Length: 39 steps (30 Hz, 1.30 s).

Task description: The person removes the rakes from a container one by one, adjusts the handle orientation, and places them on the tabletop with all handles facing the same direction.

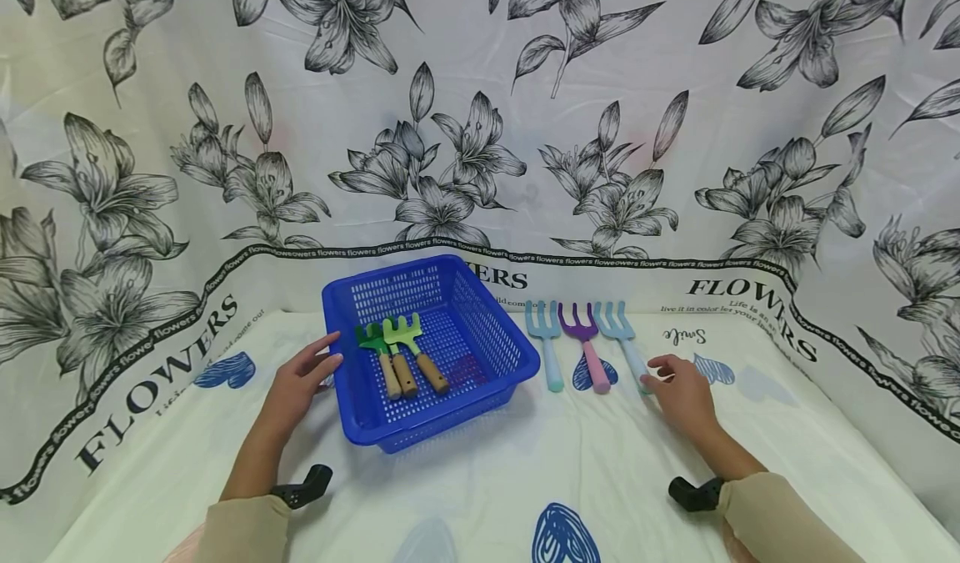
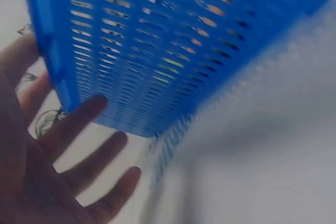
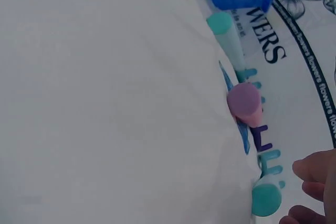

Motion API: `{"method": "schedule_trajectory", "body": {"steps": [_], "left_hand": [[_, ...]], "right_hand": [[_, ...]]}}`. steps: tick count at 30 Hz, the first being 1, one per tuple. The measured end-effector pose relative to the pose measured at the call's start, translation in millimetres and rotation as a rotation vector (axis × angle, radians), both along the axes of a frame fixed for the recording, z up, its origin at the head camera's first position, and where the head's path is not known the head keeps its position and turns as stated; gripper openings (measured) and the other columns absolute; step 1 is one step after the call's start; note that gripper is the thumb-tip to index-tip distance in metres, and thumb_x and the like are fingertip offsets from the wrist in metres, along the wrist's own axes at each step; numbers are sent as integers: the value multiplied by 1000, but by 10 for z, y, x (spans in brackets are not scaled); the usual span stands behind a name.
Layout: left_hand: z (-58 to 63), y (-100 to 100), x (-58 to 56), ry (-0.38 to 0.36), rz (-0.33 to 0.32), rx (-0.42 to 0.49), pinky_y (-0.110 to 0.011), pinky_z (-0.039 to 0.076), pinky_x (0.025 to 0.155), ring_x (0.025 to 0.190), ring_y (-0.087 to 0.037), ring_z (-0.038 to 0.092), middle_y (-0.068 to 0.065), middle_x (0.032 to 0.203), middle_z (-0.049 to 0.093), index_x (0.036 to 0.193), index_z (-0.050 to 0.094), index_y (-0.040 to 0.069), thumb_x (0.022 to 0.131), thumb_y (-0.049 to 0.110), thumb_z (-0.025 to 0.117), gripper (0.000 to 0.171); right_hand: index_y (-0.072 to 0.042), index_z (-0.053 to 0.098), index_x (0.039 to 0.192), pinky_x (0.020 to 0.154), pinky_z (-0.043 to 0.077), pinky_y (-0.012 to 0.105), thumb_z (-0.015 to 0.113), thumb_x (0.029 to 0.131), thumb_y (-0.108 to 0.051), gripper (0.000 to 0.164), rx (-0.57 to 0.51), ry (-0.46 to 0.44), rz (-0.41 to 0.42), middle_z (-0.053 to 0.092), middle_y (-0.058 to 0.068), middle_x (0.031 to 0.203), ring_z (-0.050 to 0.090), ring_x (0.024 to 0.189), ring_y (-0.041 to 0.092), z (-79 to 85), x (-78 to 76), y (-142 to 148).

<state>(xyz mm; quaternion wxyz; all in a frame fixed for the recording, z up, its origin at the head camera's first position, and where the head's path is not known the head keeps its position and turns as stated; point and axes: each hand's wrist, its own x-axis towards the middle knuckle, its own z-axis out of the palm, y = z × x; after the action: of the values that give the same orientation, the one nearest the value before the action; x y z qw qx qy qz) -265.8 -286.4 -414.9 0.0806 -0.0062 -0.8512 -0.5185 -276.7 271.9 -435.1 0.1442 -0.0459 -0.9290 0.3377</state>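
A blue plastic basket (image 1: 442,413) stands left of centre; in it lie three small hand forks, one dark green (image 1: 369,335) and two light green, with wooden handles (image 1: 432,373). Against the basket's left rim are fingers of my left hand (image 1: 296,384); in the left wrist view its other fingers (image 2: 94,161) spread out straight beside the lattice wall. To the right, a row holds a light blue fork (image 1: 552,363), a purple-and-pink fork (image 1: 595,367) and another light blue fork (image 1: 630,350). My right hand (image 1: 684,396) is at that last fork's handle end, fingers slightly bent and not closed round it.
A white cloth with blue heart prints (image 1: 566,534) covers the surface. Behind it hangs a white flower-printed curtain (image 1: 465,171) with a black lettered band. Black camera mounts (image 1: 303,486) sit on both wrists.
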Motion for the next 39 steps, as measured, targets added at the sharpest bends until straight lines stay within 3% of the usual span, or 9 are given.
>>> {"method": "schedule_trajectory", "body": {"steps": [7, 17, 28, 39], "left_hand": [[117, 1, 34, -108, -21, 59, -58, 42, 99, 134, -46, 37, -22, 154, 29, 155, 27, 24, 96, 54, 52, 71], [144, -3, 48, -137, -24, 70, -57, 41, 100, 134, -46, 37, -23, 154, 29, 156, 26, 25, 94, 57, 52, 74], [133, -9, 42, -132, -28, 79, -56, 41, 100, 133, -45, 39, -21, 154, 29, 155, 26, 26, 94, 57, 53, 74], [124, -16, 36, -133, -23, 70, -55, 42, 99, 132, -44, 41, -20, 154, 30, 155, 26, 27, 94, 57, 52, 73]], "right_hand": [[-2, 65, 111, 62, 40, 34, 68, 91, -18, 26, -8, 67, -37, 57, 11, 89, 51, 80, 26, 115, -22, -85], [-7, 67, 112, 62, 40, 33, 67, 92, -17, 23, -134, 159, -9, 57, 9, 84, 48, 77, 23, 376, -16, -437], [-11, 61, 123, 70, 49, 26, 65, 94, -18, 31, -274, 187, 158, 59, 8, 95, 54, 85, 22, 629, 24, -911], [-8, 60, 125, 73, 53, 34, 69, 91, -13, 35, -301, 246, 331, 59, 12, 109, 60, 86, 23, 797, 50, -1351]]}}
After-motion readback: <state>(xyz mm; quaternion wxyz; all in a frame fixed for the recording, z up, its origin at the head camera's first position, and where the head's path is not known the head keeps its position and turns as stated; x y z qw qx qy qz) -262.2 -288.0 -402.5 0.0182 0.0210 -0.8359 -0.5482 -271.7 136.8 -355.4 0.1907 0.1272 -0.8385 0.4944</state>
